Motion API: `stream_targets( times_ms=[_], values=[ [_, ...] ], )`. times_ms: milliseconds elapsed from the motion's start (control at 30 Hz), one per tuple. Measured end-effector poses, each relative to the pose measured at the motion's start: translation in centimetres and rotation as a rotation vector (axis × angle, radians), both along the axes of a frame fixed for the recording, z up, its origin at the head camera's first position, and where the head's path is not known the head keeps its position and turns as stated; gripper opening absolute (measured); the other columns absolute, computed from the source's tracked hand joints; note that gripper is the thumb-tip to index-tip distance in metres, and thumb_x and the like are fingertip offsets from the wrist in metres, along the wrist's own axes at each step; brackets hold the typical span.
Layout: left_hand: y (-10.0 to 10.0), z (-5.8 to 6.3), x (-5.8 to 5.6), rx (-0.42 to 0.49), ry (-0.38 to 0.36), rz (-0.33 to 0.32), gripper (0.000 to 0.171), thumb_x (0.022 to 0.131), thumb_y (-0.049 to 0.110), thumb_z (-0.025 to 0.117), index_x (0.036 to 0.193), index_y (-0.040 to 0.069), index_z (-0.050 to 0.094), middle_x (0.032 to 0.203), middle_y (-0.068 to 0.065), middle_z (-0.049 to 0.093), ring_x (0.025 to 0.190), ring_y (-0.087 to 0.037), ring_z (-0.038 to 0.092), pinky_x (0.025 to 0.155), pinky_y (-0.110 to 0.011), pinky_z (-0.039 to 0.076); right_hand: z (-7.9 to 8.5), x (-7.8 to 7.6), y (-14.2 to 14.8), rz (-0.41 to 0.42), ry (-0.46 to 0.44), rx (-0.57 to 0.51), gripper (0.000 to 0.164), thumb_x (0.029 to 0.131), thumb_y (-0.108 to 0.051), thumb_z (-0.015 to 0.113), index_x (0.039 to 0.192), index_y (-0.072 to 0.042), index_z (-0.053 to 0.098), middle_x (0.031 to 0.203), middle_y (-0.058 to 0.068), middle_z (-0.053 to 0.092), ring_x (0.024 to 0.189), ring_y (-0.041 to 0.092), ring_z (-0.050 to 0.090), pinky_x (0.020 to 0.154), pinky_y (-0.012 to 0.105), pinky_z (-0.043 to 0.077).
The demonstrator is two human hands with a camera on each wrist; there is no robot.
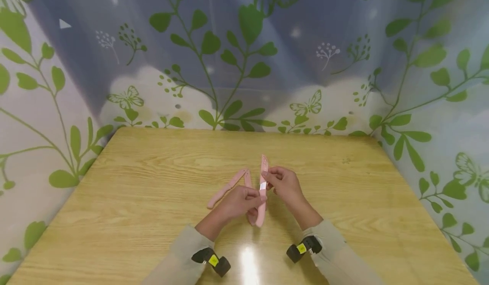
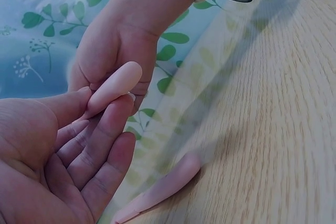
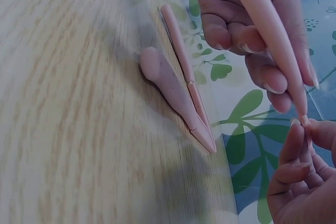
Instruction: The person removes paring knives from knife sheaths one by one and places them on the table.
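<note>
Hands (image 1: pixel 285 185) half-closed, both pinching pink knife (image 1: pixel 262 186)

Knives (image 1: pixel 261 213) were pink; the table (image 1: pixel 114 217), yellowish wood-grained; the cloth (image 1: pixel 290 60), blue and white, printed leafy green; sleeves (image 1: pixel 340 251), beige.

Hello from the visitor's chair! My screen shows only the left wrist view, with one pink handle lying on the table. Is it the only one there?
Observer: No. The right wrist view shows two on the table: a nearer knife and a farther knife.

Visitor: Are they side by side?

Observer: Not quite; their narrow ends come together in a V.

Visitor: And the pink thing in the left hand, what's at its far end?

Observer: In the head view, that held knife narrows to a tip, beyond where the right hand pinches it.
</note>
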State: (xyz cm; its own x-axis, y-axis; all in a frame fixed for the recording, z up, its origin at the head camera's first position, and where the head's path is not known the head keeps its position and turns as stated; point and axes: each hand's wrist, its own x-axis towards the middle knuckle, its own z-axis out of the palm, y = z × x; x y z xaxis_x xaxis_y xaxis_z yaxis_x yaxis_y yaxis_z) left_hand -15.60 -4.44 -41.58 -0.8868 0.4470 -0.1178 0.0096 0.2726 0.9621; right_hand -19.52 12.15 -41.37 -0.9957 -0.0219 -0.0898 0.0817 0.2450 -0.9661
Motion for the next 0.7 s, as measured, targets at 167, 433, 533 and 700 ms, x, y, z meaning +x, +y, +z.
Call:
stream_targets(
  times_ms=[167,433,533,700],
  values=[
    [0.13,-0.62,-0.33,0.012,-0.005,-0.007,0.025,0.093,0.026,0.063,0.088,0.003,0.072,0.074,-0.016,0.073,0.063,-0.016,0.066,0.062,-0.040,0.058,0.01,0.04,0.15,-0.005,0.005,-0.005,0.025,0.091,-0.022,0.065,0.103,0.000,0.065,0.067,-0.002,0.062,0.063,0.012,0.058,0.052,0.023,0.041],
    [-0.01,-0.57,-0.27,0.009,-0.007,0.000,0.025,0.094,0.024,0.061,0.092,0.001,0.072,0.078,-0.016,0.074,0.065,-0.016,0.067,0.062,-0.040,0.058,-0.09,-0.06,-0.14,-0.009,-0.003,0.002,0.025,0.091,-0.022,0.065,0.103,0.000,0.065,0.070,-0.002,0.063,0.064,0.013,0.058,0.052,0.022,0.041],
    [-0.04,-0.65,-0.23,0.031,-0.027,0.002,0.025,0.094,0.022,0.061,0.094,-0.001,0.071,0.077,-0.016,0.073,0.064,-0.016,0.066,0.064,-0.042,0.058,-0.06,-0.05,-0.23,-0.005,-0.003,-0.001,0.024,0.091,-0.022,0.065,0.102,0.000,0.065,0.070,-0.002,0.064,0.064,0.013,0.058,0.052,0.023,0.041],
    [-0.23,-0.82,-0.17,0.049,-0.042,0.011,0.026,0.094,0.021,0.061,0.095,-0.003,0.070,0.075,-0.017,0.073,0.062,-0.016,0.066,0.065,-0.043,0.058,-0.08,-0.12,-0.46,-0.002,-0.003,-0.005,0.024,0.091,-0.022,0.065,0.102,-0.001,0.065,0.071,-0.001,0.064,0.064,0.013,0.058,0.053,0.024,0.041]
  ],
)
